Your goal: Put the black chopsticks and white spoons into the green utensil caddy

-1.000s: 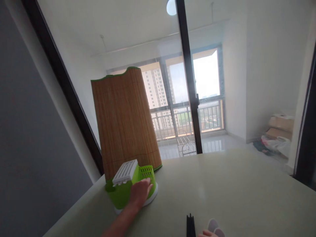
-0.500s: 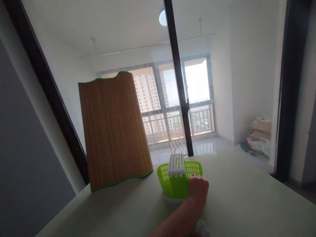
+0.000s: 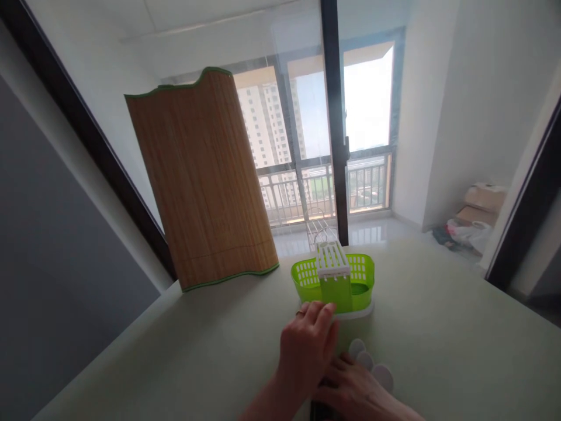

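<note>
A bright green plastic basket (image 3: 302, 280) with slotted walls and a white base stands on the table. Across its middle sits a green holder with a white slotted top (image 3: 332, 260). My left hand (image 3: 307, 339), with a ring on one finger, is in front of the basket, its fingers curled together; whatever they may hold is hidden. Lower and to the right, my right hand (image 3: 357, 386) reaches over a dark object (image 3: 319, 406), fingers bent around its edge, most of it covered. Beside that hand lie several white discs (image 3: 383, 378).
A curved brown bamboo mat (image 3: 205, 187) with green edging stands upright at the left of the pale table (image 3: 438, 327). Behind the table is a dark-framed glass door (image 3: 335, 117). Boxes and bags (image 3: 477, 213) lie on the floor beyond, at right.
My left hand has left the basket's right side and come back toward me, to its front. My right hand has come into view at the bottom. The view has tilted downward, showing more discs.
</note>
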Available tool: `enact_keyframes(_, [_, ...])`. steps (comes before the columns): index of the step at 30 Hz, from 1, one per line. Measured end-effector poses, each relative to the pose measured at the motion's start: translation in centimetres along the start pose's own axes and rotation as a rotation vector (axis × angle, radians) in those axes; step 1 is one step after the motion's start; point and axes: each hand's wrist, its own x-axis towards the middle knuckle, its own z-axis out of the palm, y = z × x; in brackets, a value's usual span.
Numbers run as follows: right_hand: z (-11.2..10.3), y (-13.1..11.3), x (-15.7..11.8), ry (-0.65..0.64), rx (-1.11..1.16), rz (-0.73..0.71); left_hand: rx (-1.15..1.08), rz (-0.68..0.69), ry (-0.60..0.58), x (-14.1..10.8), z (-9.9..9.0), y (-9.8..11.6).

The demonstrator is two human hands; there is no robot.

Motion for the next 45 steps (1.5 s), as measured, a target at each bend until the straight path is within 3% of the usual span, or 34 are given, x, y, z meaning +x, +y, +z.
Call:
enact_keyframes(4, [0.8,1.6,1.0,-0.080,-0.020,0.118,-0.093,-0.352,-0.160,-6.1,1.8,-4.8])
enact_keyframes(7, [0.0,1.0,0.7,-0.080,0.008,0.159,-0.113,-0.422,-0.380,-9.1,3.3,-5.6])
enact_keyframes(9, [-0.7,0.7,0.6,-0.098,0.030,0.151,-0.093,-0.420,-0.461,-9.9,3.6,-5.1])
enact_keyframes(13, [-1.3,0.9,0.8,-0.127,0.058,0.129,-0.069,-0.425,-0.514,-9.8,3.4,-4.1])
enact_keyframes(20, [-0.3,1.4,0.5,-0.075,0.004,0.114,-0.031,-0.445,-0.527,-9.8,2.5,-4.4])
enact_keyframes(29, [0.2,2.0,0.3,-0.064,-0.072,0.108,0.338,-0.559,-0.569,-8.4,0.5,-6.7])
enact_keyframes(33, [0.1,2.1,0.4,-0.055,-0.082,0.116,0.366,-0.523,-0.547,-7.5,0.1,-8.1])
enact_keyframes(36, [0.0,2.2,0.6,-0.016,-0.074,0.139,0.264,-0.471,-0.447,-6.6,-0.8,-8.2])
enact_keyframes(41, [0.6,1.9,1.1,0.081,0.124,0.166,-0.326,-0.296,-0.116,-5.3,-2.6,-6.5])
enact_keyframes(45, [1.6,1.6,2.4,0.101,0.377,0.231,-0.683,-0.247,-0.031,-4.9,-2.2,-5.2])
